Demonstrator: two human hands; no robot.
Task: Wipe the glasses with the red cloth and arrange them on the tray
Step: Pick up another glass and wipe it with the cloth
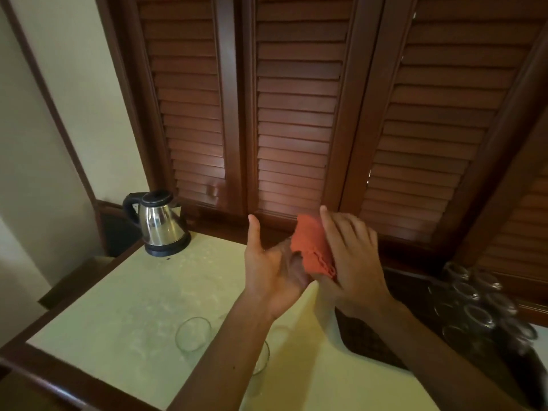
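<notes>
Holding the red cloth (314, 247) up over the desk (118, 298), the right hand (353, 262) lay across its folded bulk with fingers and thumb closed on the fabric, while the left hand (272, 274) faced it palm-up, thumb raised, fingertips reaching into the cloth's lower edge; whether a glass sat inside the folds could not be told. The cloth looked soft, light and limp, something to bunch and pinch anywhere, though its loose stitched hem would flop if gripped by one corner. Two clear tumblers stood on the desk below the forearms: one (193, 333) in plain sight, a second (262, 358) partly hidden beneath the left arm. They appeared thin-walled, smooth and breakable, likely slippery against bare skin, so taking one around the mid-wall with the whole hand, not by the rim, seemed the safer hold. More glasses (474, 304) sat close together upside down on the dark woven tray (370, 339) at the right, leaving little room for careless placing. A steel kettle (158, 222) stood at the far left corner.
</notes>
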